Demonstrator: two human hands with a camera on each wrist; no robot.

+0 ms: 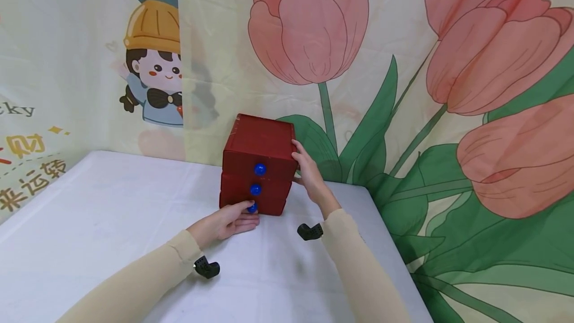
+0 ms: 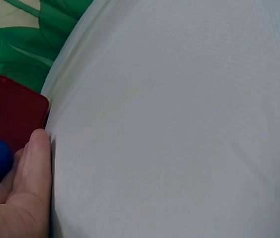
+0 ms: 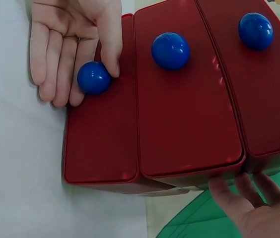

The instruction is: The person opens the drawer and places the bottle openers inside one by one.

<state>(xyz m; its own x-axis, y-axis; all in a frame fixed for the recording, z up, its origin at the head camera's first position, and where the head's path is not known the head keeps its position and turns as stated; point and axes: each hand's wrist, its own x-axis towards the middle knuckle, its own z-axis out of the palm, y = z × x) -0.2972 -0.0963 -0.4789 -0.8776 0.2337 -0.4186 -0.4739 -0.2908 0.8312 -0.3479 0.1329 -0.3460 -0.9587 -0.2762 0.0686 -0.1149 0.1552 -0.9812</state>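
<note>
A red drawer box point(image 1: 260, 136) stands on the white-covered table, its front bearing three blue knobs in a column. At the lowest blue knob point(image 3: 94, 78), my left hand point(image 1: 230, 221) has its thumb on one side and forefinger on the other, pinching it. The other fingers of that hand stretch out low, along the tabletop, palm up. The middle knob point(image 3: 171, 51) and the top knob point(image 3: 255, 31) are untouched. My right hand point(image 1: 309, 171) rests its fingertips against the box's right side. In the left wrist view only part of the box front point(image 2: 16, 106) shows.
The white tablecloth point(image 1: 112, 223) spreads around the box. Behind hangs a backdrop cloth point(image 1: 224, 39) printed with tulips and a cartoon figure. A small black device sits below each wrist, one at the left cuff point(image 1: 207, 267) and one at the right cuff point(image 1: 310, 232).
</note>
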